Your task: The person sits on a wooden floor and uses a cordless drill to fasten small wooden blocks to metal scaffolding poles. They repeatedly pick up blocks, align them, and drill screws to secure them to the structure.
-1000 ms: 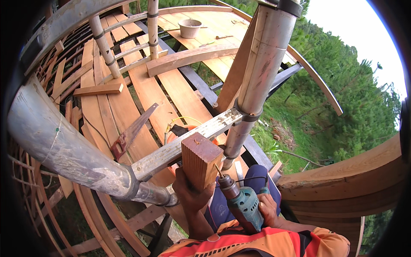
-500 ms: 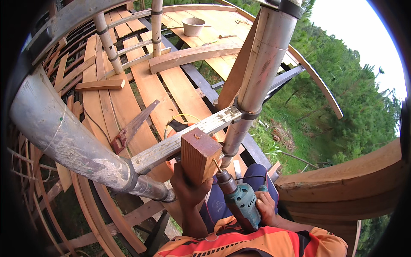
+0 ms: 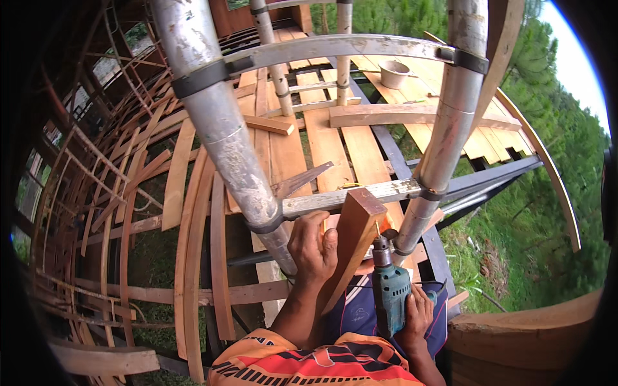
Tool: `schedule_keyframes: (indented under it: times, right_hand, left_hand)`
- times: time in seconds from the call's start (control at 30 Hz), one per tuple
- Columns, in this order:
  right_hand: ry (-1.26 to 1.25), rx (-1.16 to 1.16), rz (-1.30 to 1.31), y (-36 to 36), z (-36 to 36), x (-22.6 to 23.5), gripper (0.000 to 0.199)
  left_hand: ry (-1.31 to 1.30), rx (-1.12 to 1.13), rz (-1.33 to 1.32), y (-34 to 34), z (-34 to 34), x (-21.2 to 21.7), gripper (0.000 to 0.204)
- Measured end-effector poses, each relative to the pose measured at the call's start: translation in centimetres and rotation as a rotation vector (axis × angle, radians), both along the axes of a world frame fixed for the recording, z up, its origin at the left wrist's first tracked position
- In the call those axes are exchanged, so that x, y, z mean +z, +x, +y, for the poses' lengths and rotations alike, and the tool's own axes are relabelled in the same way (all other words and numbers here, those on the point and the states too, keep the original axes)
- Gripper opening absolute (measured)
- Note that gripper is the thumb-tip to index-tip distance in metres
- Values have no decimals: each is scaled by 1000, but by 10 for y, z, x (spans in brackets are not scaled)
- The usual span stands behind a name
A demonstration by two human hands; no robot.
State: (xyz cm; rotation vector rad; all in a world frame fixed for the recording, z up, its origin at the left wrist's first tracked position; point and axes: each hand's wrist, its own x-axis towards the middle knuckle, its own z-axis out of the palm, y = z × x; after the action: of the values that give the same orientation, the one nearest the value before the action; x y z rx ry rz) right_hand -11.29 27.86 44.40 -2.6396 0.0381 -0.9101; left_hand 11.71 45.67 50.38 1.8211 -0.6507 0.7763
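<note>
Head view: timber [image 3: 351, 248] stands just right of half-open left fingers [image 3: 309, 222], right fingers [image 3: 420, 310] gripping the drill [image 3: 390, 293].

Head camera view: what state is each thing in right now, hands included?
Beam: tilted, end face up.
Drill: held, pointing up at the beam.
Right hand: closed around the drill.
Left hand: fingers curled, beside the beam; contact unclear.
Saw: lying down, partly hidden.
Ladder: set up, scuffed.
Bucket: upright; contents unclear.
Planks: laid with gaps.

Rung [image 3: 322, 201] blks fwd; gap abv, btwn rails [image 3: 235, 141]
</note>
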Motion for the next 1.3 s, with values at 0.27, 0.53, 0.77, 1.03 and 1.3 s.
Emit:
schedule_keyframes:
  times: [0.27, 0.53, 0.77, 1.03, 1.3]
  right_hand:
    - [1637, -109, 198, -28, 38, -29, 59]
    - [1357, -188, 311, -37, 28, -68, 64]
    - [1947, 2, 338, -12, 45, -25, 68]
    - [1527, 22, 292, -13, 61, -10, 56]
    - [288, 7, -11, 0, 39, -11, 41]
  left_hand:
    - [344, -2, 243, 39, -38, 32, 49]
    - [313, 2, 136, 44, -40, 19, 45]
    - [332, -34, 24, 48, -45, 2, 51]
    - [349, -51, 86, 41, -41, 7, 52]
    - [335, -39, 85, 41, -41, 3, 54]
